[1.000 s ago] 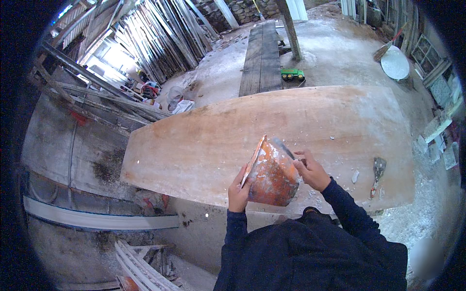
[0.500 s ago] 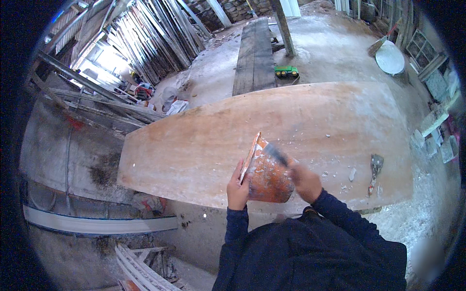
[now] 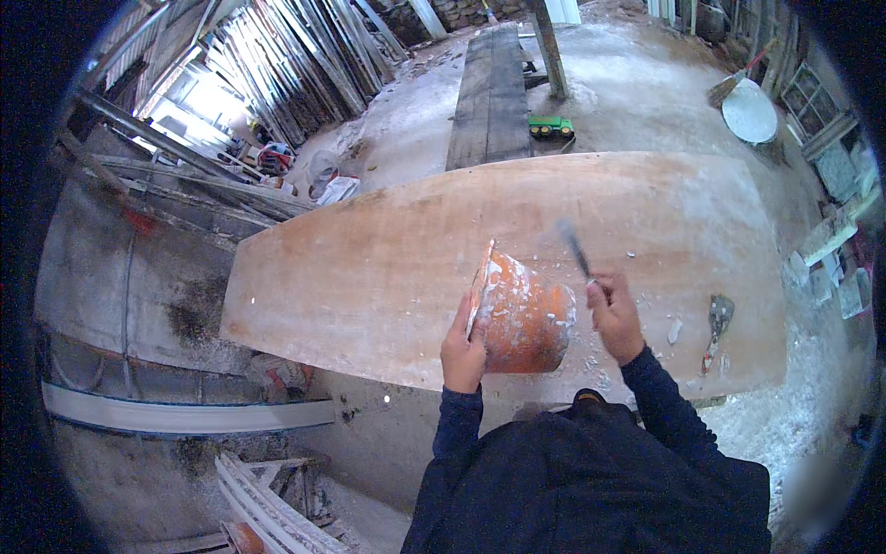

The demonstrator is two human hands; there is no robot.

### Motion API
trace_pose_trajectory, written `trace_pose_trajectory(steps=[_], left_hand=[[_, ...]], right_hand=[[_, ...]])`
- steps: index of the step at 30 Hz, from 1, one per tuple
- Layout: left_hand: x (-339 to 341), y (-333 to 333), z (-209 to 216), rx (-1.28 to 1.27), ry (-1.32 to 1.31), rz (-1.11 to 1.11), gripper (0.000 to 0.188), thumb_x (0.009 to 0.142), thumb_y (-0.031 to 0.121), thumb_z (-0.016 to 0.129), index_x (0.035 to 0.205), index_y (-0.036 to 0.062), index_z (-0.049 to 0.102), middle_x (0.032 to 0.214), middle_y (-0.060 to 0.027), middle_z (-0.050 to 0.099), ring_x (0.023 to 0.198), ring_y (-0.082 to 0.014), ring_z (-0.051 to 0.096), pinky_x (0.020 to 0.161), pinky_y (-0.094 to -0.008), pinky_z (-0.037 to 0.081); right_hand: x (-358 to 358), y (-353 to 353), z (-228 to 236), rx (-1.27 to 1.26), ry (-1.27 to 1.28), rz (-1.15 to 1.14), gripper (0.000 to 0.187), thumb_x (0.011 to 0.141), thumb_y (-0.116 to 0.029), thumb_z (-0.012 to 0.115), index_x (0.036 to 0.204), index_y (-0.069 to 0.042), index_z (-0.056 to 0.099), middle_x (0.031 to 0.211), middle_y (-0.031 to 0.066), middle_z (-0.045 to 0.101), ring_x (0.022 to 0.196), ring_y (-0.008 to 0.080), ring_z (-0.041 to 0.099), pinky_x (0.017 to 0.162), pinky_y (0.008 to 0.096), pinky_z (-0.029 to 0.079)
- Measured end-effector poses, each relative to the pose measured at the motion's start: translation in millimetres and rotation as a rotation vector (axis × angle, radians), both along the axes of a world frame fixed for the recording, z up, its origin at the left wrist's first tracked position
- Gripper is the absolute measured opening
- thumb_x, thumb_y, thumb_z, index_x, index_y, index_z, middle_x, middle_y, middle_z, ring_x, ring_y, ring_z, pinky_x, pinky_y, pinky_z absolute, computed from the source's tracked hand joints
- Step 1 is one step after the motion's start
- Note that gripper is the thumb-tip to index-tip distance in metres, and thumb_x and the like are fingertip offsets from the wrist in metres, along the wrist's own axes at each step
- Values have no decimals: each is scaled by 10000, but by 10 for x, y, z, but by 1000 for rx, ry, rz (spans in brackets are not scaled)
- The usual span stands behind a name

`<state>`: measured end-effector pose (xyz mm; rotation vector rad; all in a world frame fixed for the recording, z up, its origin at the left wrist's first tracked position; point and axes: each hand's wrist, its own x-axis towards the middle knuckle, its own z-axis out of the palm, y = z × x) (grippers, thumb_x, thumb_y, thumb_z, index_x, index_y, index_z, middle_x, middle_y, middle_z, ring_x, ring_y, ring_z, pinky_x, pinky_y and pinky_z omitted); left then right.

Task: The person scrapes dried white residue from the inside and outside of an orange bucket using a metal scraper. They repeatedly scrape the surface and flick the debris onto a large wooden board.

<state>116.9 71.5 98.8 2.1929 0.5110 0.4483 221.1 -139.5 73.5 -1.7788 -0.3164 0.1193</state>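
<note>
An orange bucket crusted with white residue lies tipped on its side over a wide wooden board, its mouth turned left. My left hand grips it at the rim, thumb and fingers on either side of the edge. In my right hand is a putty knife, closed around its handle. Its blade, blurred by motion, points up and away, apart from the bucket wall. The bucket's inside is hidden from this view.
A second, stained putty knife rests on the board at right, beside white flakes. Beyond the far edge are a green toy truck and a dark plank. A white basin stands at far right.
My right hand has drawn the putty knife off the bucket's side, up and to the right. The bucket has turned slightly and shifted a little right in view, still held by my left hand.
</note>
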Motion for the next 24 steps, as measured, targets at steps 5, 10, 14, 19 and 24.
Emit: trace_pose_trajectory(steps=[5, 10, 14, 19, 24], left_hand=[[-16, -178, 105, -149, 50, -77, 600, 911, 143, 461, 1428, 35, 176, 1467, -154, 245, 1315, -261, 317, 1054, -315, 266], [-26, -114, -127, -505, -149, -189, 720, 853, 65, 502, 1442, 31, 89, 1457, -167, 222, 1293, -264, 328, 1067, -333, 251], [-31, -155, -63, -783, -183, -184, 780, 790, 4, 502, 1436, -2, 64, 1431, -187, 249, 1278, -253, 325, 1051, -330, 269], [12, -304, 11, -535, -184, -194, 759, 880, 191, 517, 1434, -2, 36, 1419, -189, 268, 1260, -256, 346, 1042, -336, 279], [40, -366, -137, -412, -277, -131, 637, 943, 314, 407, 1407, -25, 132, 1403, -204, 310, 1271, -280, 343, 1048, -353, 266]], right_hand=[[-10, -168, 166, 102, -42, -38, 367, 876, -164, 577, 1164, -43, 385, 847, 67, 546, 727, 136, 522, 643, 258, 431], [-221, -43, 238, 361, 363, 199, 385, 916, -177, 486, 1221, -48, 290, 890, 114, 574, 686, 146, 564, 610, 266, 469], [-160, 152, 108, 210, 228, 341, 453, 934, -174, 407, 1307, -21, 201, 1000, 167, 556, 771, 187, 597, 697, 308, 499], [-188, 444, 119, -73, -100, 300, 503, 916, -154, 414, 1364, -25, 224, 1221, 234, 476, 1071, 332, 524, 932, 379, 394], [-149, 588, 294, -212, -230, 383, 516, 868, -107, 455, 1348, -28, 284, 1260, 287, 430, 1167, 429, 423, 1010, 416, 313]])
